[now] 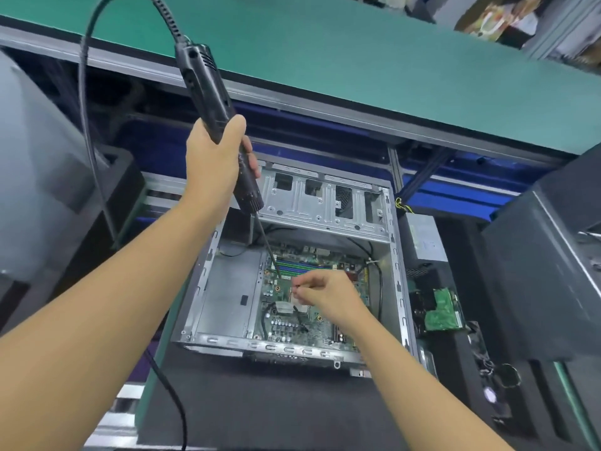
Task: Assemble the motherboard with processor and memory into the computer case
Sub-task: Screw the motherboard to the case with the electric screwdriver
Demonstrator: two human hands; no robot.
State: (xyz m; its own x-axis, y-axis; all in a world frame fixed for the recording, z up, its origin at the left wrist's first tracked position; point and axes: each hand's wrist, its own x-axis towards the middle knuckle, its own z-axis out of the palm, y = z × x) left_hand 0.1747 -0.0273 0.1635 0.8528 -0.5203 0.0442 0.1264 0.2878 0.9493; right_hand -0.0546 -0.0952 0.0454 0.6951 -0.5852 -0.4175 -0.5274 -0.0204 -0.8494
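Motherboard (292,327) lies flat inside the case (395,255), covering the right part of its floor; left of the board the case's bare metal floor shows. The case lies on its side, open side up, on a black mat (260,402). A drive cage (325,196) with 4 openings spans its far end. Blue and green memory slots (294,267) run along the board's far edge, and a silver socket (285,306) sits near its middle. A black cable (379,288) runs down the case's right inner wall.

The left grip (214,157) is clenched round a black screwdriver (205,79), held tilted above the case, with its cord (85,125) looping up and away to the left. Its bit (268,250) reaches down into the case, the tip just beside the near-left end of the slots; whether it touches the board I cannot tell.

The right grip (325,296) is low inside the case over the board, thumb and fingertips pinching a small part (295,289), too small to identify.

Outside the case, to its right, stands a grey power supply (422,239), and nearer, a green circuit board (442,312).
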